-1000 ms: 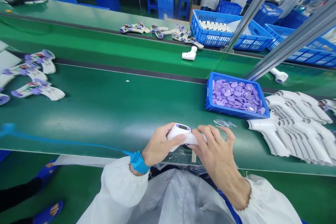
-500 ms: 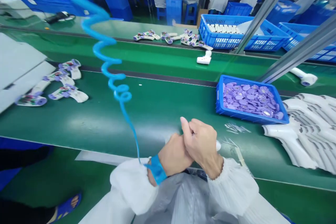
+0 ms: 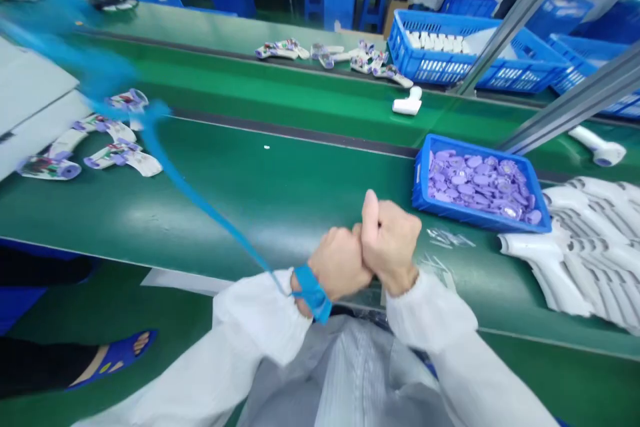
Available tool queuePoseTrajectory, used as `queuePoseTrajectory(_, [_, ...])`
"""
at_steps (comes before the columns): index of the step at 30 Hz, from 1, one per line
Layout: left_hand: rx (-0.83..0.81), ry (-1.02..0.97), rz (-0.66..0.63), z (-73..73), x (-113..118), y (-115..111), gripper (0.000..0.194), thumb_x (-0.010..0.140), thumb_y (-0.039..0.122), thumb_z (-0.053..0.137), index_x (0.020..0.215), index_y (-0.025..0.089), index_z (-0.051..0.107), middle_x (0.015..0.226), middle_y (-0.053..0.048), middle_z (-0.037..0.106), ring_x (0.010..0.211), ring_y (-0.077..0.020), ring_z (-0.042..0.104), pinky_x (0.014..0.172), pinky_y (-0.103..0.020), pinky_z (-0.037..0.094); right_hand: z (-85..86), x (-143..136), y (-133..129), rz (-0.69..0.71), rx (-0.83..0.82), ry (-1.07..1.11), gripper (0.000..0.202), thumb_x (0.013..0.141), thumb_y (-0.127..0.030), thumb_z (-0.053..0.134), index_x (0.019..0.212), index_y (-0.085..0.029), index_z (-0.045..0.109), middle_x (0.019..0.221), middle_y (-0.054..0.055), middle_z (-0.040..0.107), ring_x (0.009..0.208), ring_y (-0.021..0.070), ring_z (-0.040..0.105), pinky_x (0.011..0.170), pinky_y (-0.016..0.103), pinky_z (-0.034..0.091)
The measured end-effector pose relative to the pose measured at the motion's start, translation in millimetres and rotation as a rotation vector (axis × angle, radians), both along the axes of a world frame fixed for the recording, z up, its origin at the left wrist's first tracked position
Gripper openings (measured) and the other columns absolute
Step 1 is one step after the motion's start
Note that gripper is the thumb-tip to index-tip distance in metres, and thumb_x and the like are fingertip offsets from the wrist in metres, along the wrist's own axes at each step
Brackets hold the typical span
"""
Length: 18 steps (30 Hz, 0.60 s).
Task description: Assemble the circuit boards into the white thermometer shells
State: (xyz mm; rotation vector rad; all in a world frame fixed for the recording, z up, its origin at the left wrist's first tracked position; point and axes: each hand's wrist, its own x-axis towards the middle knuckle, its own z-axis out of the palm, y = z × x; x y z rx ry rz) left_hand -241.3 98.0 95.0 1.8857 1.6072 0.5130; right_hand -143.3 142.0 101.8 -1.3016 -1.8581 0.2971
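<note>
My left hand (image 3: pixel 341 265) is curled into a fist in front of my body, just over the near edge of the green bench (image 3: pixel 240 180). Pressed against it is my right hand (image 3: pixel 393 240), also closed, its thumb side upward. Whatever the fingers may hold is hidden. A blue wrist strap (image 3: pixel 311 292) circles my left wrist, and a blue coiled cord (image 3: pixel 200 208) runs from it to the upper left, blurred. To the right of my hands lie several thin clear strips (image 3: pixel 450 238). Beyond them stands a blue bin (image 3: pixel 475 215) of purple oval parts.
White gun-shaped shells (image 3: pixel 545 253) are stacked at right. White-and-purple assemblies (image 3: pixel 123 155) lie at left, more (image 3: pixel 367 61) at the back. One white piece (image 3: pixel 409 103) lies on the green belt (image 3: pixel 280 99). A metal post (image 3: pixel 565 110) slants at right. A person's foot (image 3: pixel 120 359) shows lower left.
Both fists have moved slightly up and to the right, still together. The cord has swung to the left and blurred. The white piece sits farther right on the belt.
</note>
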Motion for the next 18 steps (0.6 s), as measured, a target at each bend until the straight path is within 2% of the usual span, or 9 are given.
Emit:
queuePoseTrajectory(3, [0.014,-0.051,0.073,0.2,-2.9,5.3,0.020,0.082,0.029,0.059,0.096,0.016,0.060,0.082,-0.009,0.070,0.073,-0.0251,0.067,0.063,-0.032,0.043,-0.3,2.1,7.7,-0.084,-0.034,0.179,0.058,0.100,-0.039,0.042,0.045,-0.019,0.042,0.047,0.000,0.046,0.047,0.0090,0.040,0.053,0.028,0.028])
queuePoseTrajectory(5, [-0.023,-0.208,0.133,0.8,-5.6,4.2,0.025,0.082,0.038,0.064,0.098,0.019,0.058,0.084,-0.003,0.070,0.071,-0.0202,0.066,0.059,-0.027,0.043,1.3,6.4,9.6,-0.136,-0.141,0.305,0.057,0.099,-0.042,0.043,0.048,-0.018,0.049,0.048,0.000,0.051,0.048,0.0097,0.045,0.053,0.027,0.033])
queuePoseTrajectory(7, [-0.072,-0.298,0.167,0.8,-5.7,0.8,0.029,0.080,0.043,0.066,0.094,0.020,0.056,0.082,-0.001,0.069,0.068,-0.0175,0.065,0.055,-0.025,0.042,2.2,10.3,9.3,-0.125,-0.250,0.323,0.054,0.098,-0.046,0.046,0.052,-0.018,0.054,0.050,-0.001,0.054,0.049,0.0104,0.048,0.053,0.026,0.034])
queuePoseTrajectory(9, [-0.048,-0.182,0.185,0.4,-1.4,-2.2,0.027,0.081,0.042,0.064,0.091,0.019,0.054,0.078,-0.003,0.068,0.067,-0.0202,0.065,0.055,-0.026,0.041,2.1,11.4,8.3,-0.079,-0.294,0.276,0.051,0.096,-0.048,0.049,0.054,-0.018,0.056,0.051,-0.002,0.055,0.050,0.0105,0.048,0.052,0.026,0.033])
queuePoseTrajectory(11, [0.021,-0.003,0.191,0.4,6.1,-3.6,0.026,0.083,0.041,0.061,0.092,0.017,0.054,0.076,-0.007,0.068,0.068,-0.0248,0.067,0.057,-0.030,0.040,1.9,10.0,7.3,-0.065,-0.285,0.259,0.052,0.096,-0.046,0.050,0.052,-0.018,0.056,0.049,-0.002,0.053,0.049,0.0100,0.047,0.052,0.026,0.032])
queuePoseTrajectory(13, [0.072,0.097,0.178,2.0,12.2,-4.4,0.027,0.086,0.041,0.058,0.095,0.016,0.054,0.075,-0.009,0.068,0.067,-0.0266,0.067,0.058,-0.031,0.039,2.9,9.5,6.4,-0.042,-0.272,0.283,0.054,0.097,-0.044,0.048,0.050,-0.018,0.055,0.047,-0.002,0.051,0.047,0.0095,0.046,0.053,0.026,0.032])
queuePoseTrajectory(16, [0.025,0.011,0.146,9.6,6.1,-8.9,0.025,0.089,0.043,0.056,0.091,0.018,0.054,0.070,-0.004,0.066,0.060,-0.0208,0.064,0.054,-0.028,0.036,7.5,23.0,11.8,0.081,-0.356,0.265,0.054,0.097,-0.046,0.047,0.053,-0.018,0.056,0.049,-0.002,0.053,0.048,0.0096,0.047,0.052,0.025,0.034])
queuePoseTrajectory(18, [-0.045,-0.074,0.152,17.0,-12.6,-15.5,0.029,0.089,0.050,0.056,0.090,0.020,0.055,0.068,0.000,0.065,0.056,-0.0171,0.060,0.051,-0.026,0.036,11.7,46.6,28.0,0.092,-0.392,0.232,0.051,0.097,-0.049,0.047,0.059,-0.018,0.062,0.054,-0.001,0.059,0.052,0.0110,0.053,0.054,0.025,0.038])
